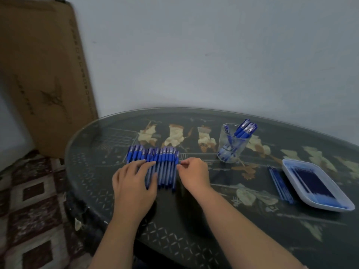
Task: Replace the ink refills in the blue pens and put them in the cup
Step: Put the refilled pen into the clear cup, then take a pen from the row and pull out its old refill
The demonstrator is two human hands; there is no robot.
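Observation:
A row of several blue capped pens (165,164) lies side by side on the dark glass-topped table (194,220). My left hand (134,183) rests flat on the left part of the row with its fingers straight. My right hand (194,171) is at the row's right end, and its curled fingertips pinch the outermost pen near the cap. A clear glass cup (231,144) stands to the right at the back and holds several blue pens. A white tray (314,187) at the right holds many dark blue refills. Several loose refills (279,183) lie just left of the tray.
A large brown cardboard box (44,74) leans against the wall at the left. A patterned carpet (29,200) covers the floor left of the table. The grey wall runs close behind the table's curved far edge.

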